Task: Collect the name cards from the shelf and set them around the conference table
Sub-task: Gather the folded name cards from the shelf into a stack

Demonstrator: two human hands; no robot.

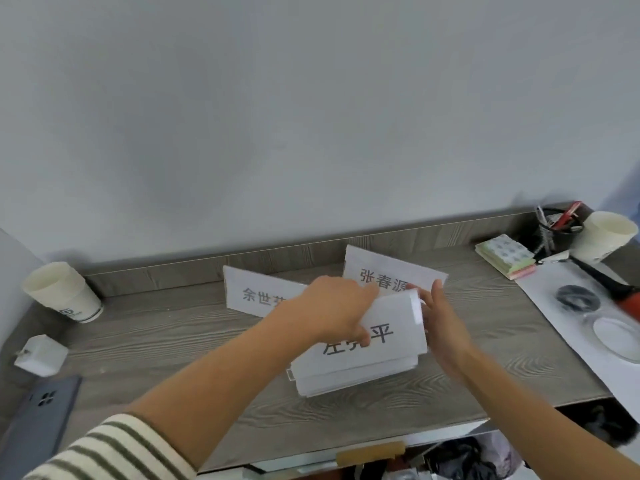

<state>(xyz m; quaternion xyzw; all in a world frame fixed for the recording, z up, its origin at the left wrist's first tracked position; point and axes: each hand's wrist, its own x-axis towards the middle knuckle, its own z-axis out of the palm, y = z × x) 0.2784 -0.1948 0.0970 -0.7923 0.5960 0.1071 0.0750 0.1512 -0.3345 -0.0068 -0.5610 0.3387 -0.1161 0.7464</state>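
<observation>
Gripping card stack (360, 355) between both hands: left hand (332, 310) pinches top edge, right hand (440, 320) steadies right end. Two standing cards (388, 271) lie just beyond, long axes crosswise; right hand nearer.

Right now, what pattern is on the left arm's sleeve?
Cream with dark horizontal stripes on the sleeve, clearest in the head view.

The shelf (166, 341) is grey, matt, rough-grained wood. The name cards (363, 358) are smooth white paper; the cups (62, 292) look like matt paper; the sleeve (114, 452) is striped cloth.
</observation>
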